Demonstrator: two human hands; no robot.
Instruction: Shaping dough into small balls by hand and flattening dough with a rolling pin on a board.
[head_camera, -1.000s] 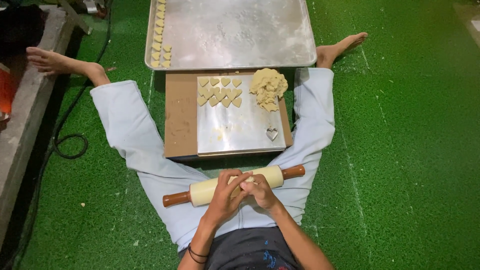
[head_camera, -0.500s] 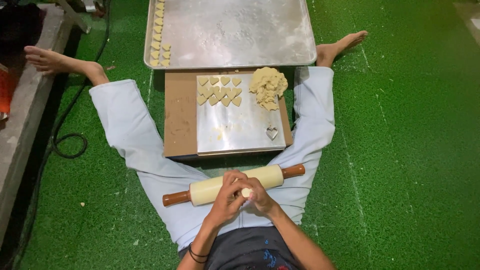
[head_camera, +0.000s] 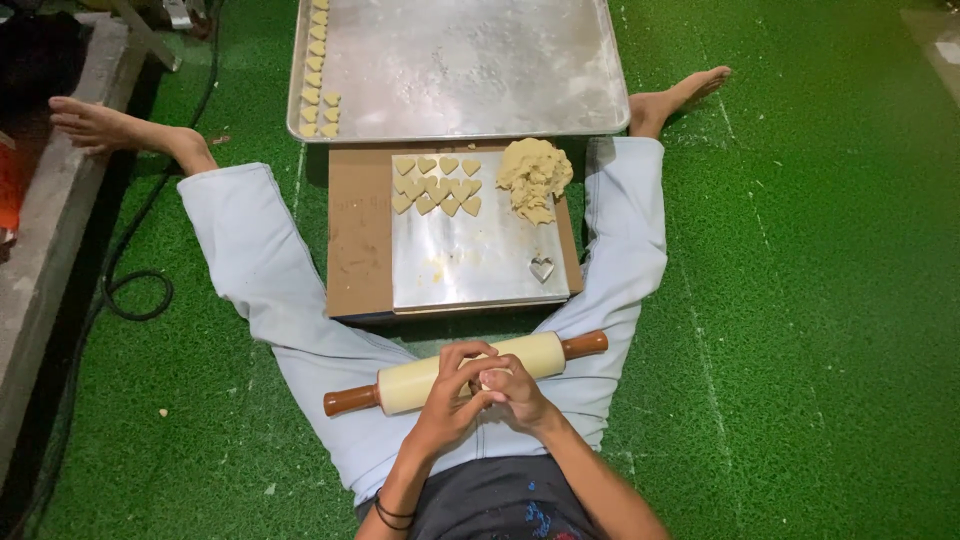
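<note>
Together, two hands (head_camera: 480, 390) cup one dough ball (head_camera: 492, 379) over one rolling pin (head_camera: 465, 372)

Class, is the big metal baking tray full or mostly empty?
Mostly empty: the baking tray holds only a short column of cut dough pieces along its left edge; the rest is bare metal.

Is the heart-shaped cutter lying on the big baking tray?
No, the heart-shaped cutter lies on the small metal sheet on the board, apart from the big baking tray.
</note>
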